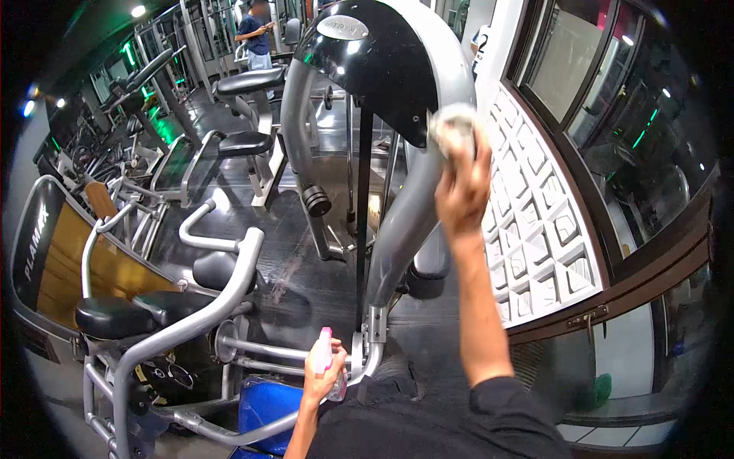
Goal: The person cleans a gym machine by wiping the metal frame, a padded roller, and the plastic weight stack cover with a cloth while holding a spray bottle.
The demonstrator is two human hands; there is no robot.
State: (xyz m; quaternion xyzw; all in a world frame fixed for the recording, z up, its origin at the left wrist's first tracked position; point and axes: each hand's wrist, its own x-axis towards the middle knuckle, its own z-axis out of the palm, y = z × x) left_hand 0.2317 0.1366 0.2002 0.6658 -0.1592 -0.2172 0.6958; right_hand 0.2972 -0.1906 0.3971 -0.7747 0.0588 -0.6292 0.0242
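My right hand (466, 187) is raised with its fingers closed round a pale cloth (453, 122), which is smeared by motion. The cloth lies over the upper part of a thick grey machine frame (413, 195), beside the black cover (390, 73). Low in front of my body, my left hand (315, 375) grips a spray bottle (325, 344) with a pink spray head. Its clear body is partly hidden by the fingers. The bottle is near the lower bracket (377, 325) of the same frame.
A seated machine with grey tubes (183, 329) and black pads stands at left. Beneath my left hand is a blue object (264, 413). A white lattice panel (535, 222) and windows line the right. One person (256, 34) stands far back among other machines.
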